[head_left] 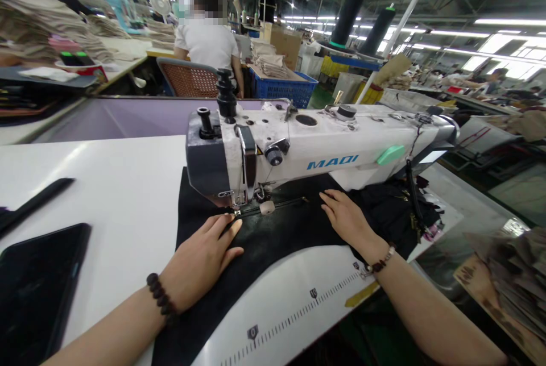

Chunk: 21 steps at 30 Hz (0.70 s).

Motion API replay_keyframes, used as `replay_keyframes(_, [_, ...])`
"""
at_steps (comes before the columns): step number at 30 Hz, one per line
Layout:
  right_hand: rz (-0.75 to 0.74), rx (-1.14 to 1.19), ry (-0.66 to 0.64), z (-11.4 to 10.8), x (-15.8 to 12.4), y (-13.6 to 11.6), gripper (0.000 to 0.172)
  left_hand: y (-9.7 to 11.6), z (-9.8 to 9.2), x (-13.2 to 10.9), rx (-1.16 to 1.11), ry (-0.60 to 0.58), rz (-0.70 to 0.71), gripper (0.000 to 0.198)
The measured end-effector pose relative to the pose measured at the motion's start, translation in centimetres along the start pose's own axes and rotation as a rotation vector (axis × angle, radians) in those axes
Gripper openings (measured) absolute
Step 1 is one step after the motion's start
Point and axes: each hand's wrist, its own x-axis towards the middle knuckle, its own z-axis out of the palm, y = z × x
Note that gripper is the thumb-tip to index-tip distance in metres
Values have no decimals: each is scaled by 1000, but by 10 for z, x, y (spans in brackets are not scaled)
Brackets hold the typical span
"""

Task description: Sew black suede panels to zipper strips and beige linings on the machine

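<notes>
A white sewing machine (294, 138) stands across the table, with black material (273, 241) lying under its needle area. On this material my left hand (207, 258) rests flat, its fingertips close to the presser foot (239, 212). My right hand (347, 218) lies on the same piece further right, fingers stretched out. Between the hands runs a zipper (285, 203) set in the black material. Neither hand grips anything that I can see. More black fabric (390, 207) is bunched beneath the machine's arm at the right.
A black phone (38, 292) and a dark strap-like piece (38, 204) lie on the white table (128, 184) at left. A ruler scale (313, 293) marks the front edge. Behind, a person in a white shirt (207, 42) sits near a blue crate (281, 87). Thread cones (350, 13) stand above.
</notes>
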Motion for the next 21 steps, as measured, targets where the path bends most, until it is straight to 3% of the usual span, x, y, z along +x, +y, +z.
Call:
replay_keyframes(15, [-38, 3, 8, 5, 2, 8, 27, 6, -9, 2, 6, -95, -26, 42])
replay_keyframes(18, [-61, -10, -12, -1, 3, 7, 25, 7, -11, 3, -4, -97, -40, 40])
replay_keyframes(21, [-104, -21, -24, -20, 10, -16, 26, 8, -13, 4, -23, -110, -53, 40])
